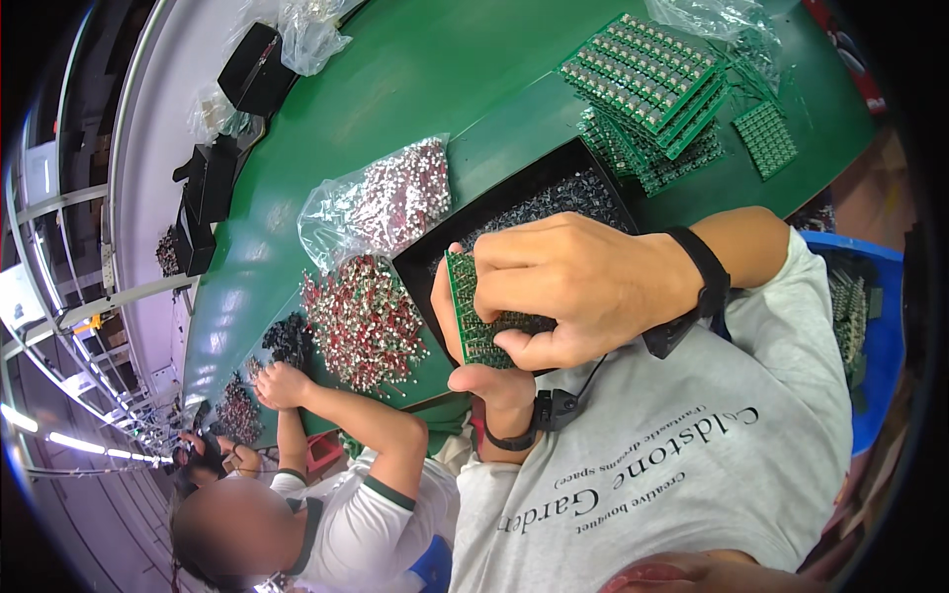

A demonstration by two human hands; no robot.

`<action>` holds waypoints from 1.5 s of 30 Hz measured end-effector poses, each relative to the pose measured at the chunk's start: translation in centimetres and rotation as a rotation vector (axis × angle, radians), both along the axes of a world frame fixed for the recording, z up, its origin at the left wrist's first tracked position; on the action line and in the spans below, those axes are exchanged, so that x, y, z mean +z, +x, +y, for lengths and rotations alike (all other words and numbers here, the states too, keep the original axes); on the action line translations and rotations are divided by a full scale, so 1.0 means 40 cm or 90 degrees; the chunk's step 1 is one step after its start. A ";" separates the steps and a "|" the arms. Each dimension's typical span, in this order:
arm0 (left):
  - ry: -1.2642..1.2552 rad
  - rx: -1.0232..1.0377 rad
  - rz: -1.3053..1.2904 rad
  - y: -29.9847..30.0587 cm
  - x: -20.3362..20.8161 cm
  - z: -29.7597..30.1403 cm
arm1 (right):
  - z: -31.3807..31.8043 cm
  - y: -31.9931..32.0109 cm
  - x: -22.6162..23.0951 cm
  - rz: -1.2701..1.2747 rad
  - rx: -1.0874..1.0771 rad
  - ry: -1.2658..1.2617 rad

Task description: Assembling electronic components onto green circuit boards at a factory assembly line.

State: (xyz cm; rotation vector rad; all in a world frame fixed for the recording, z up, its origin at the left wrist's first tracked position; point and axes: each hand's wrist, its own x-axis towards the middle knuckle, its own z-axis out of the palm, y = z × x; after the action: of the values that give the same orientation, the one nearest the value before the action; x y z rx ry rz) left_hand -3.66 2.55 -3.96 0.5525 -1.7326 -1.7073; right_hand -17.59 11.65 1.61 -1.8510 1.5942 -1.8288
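Observation:
My left hand (491, 387) grips a green circuit board panel (461, 304) at its edge, thumb on the near side and fingers behind it. Over the face of the panel lies my right hand (583, 282), its fingers curled and its thumb and fingertips against the small parts on the board. Whether a loose part is pinched there is hidden by the fingers. Both hands are above a black tray (413, 259) holding many small black components (578, 198).
Left of the tray lie a heap of red-and-white wired parts (366, 321) and a clear bag (400, 193) of similar ones. Circuit board panels (643, 74) are stacked at the far right. A co-worker's hand (282, 385) works at the left. A blue bin (885, 346) stands by my right side.

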 end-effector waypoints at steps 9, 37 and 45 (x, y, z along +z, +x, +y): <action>0.005 -0.031 -0.032 -0.029 0.070 0.044 | 0.008 0.010 -0.006 0.007 -0.008 0.061; -0.024 0.001 -0.010 -0.026 0.074 0.042 | 0.004 0.000 0.003 0.115 -0.015 0.053; 0.013 0.002 0.007 -0.019 0.055 0.030 | 0.011 -0.003 -0.016 0.086 -0.007 0.085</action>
State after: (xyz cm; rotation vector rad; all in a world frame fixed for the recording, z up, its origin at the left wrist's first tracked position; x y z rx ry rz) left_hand -4.40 3.76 -1.75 0.5537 -1.7069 -1.7245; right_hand -17.72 12.10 0.98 -1.9474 1.7257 -1.5881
